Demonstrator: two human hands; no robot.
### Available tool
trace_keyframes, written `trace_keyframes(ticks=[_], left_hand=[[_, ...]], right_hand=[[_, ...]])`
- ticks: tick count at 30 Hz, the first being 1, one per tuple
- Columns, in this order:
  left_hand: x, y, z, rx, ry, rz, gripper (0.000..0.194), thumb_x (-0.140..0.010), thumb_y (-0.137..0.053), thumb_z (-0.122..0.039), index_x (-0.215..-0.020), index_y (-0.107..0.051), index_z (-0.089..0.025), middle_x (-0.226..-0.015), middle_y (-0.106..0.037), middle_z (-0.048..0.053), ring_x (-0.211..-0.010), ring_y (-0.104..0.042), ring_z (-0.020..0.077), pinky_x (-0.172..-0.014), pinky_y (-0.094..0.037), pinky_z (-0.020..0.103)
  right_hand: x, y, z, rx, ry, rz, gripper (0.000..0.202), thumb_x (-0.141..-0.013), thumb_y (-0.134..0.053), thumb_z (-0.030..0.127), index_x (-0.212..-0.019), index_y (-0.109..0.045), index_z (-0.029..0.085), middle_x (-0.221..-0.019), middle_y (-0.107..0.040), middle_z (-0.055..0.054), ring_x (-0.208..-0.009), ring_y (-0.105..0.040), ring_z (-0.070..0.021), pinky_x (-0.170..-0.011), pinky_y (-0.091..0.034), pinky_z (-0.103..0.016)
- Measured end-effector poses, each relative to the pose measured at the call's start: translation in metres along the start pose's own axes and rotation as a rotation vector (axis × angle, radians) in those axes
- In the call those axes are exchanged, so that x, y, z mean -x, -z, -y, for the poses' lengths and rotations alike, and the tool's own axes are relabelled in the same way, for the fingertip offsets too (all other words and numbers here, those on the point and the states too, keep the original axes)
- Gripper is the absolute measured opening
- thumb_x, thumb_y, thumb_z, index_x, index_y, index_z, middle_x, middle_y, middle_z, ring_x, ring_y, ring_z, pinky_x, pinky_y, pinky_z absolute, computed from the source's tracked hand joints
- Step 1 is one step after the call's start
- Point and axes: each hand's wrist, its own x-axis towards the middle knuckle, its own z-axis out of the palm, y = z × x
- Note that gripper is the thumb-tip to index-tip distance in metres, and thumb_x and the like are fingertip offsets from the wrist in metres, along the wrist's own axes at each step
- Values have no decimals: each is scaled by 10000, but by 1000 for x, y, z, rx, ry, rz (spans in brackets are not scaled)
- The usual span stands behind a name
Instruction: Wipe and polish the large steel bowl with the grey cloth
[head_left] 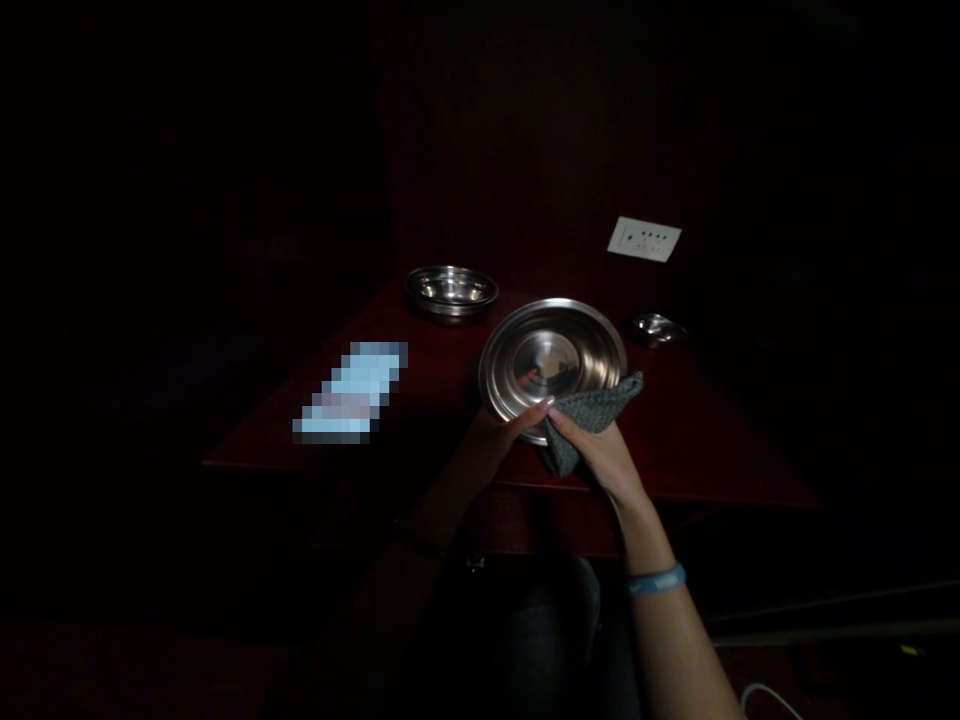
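Observation:
A shiny round steel bowl (551,345) is held up over the near part of the table, its inside facing me. My left hand (510,425) grips its lower left rim, thumb over the edge and the other fingers hidden behind. A dark grey-green cloth (596,405) lies folded over the lower right rim. My right hand (592,440) is closed on that cloth, its thumb pressing it near the rim; its remaining fingers are out of sight. Both thumbs nearly meet at the rim.
Stacked steel bowls (450,295) stand on the dark red table (435,420) at the back left. A small steel dish (658,330) sits at the back right. On the left lies a bright pixelated rectangle (356,390). A white socket plate (643,240) is on the wall.

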Motion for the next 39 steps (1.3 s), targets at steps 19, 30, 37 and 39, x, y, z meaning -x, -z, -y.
trace_keyframes(ticks=[19, 30, 37, 39], left_hand=[[4, -4, 1, 65, -5, -1, 642, -686, -828, -348, -1293, -668, -215, -1298, -697, 103, -1245, -623, 287, -1159, -399, 472], [3, -4, 0, 93, 31, -2, 694, -692, -826, -359, -1343, -631, -219, -1334, -678, 95, -1304, -582, 303, -1169, -390, 479], [3, -4, 1, 85, 34, 14, 635, -697, -824, -367, -1299, -662, -247, -1320, -685, 104, -1274, -605, 295, -1157, -397, 474], [3, -4, 1, 83, 30, 15, 636, -691, -826, -363, -1296, -664, -252, -1318, -687, 97, -1268, -609, 292, -1158, -395, 471]], right_hand=[[0, 0, 0, -53, -2, -22, 589, -697, -846, 526, -1166, -688, 205, -1244, -725, -95, -1215, -652, -333, -1187, -386, -560], [-1, 1, -2, -36, 0, -3, 741, -716, -824, 526, -1345, -585, 217, -1262, -707, -106, -1289, -597, -340, -1177, -386, -592], [-1, 2, -4, -30, -6, 2, 779, -720, -817, 525, -1383, -547, 219, -1285, -694, -101, -1320, -571, -341, -1177, -393, -587], [-1, 2, -4, -28, -5, 8, 789, -720, -817, 536, -1388, -540, 220, -1297, -684, -112, -1331, -560, -350, -1172, -395, -597]])
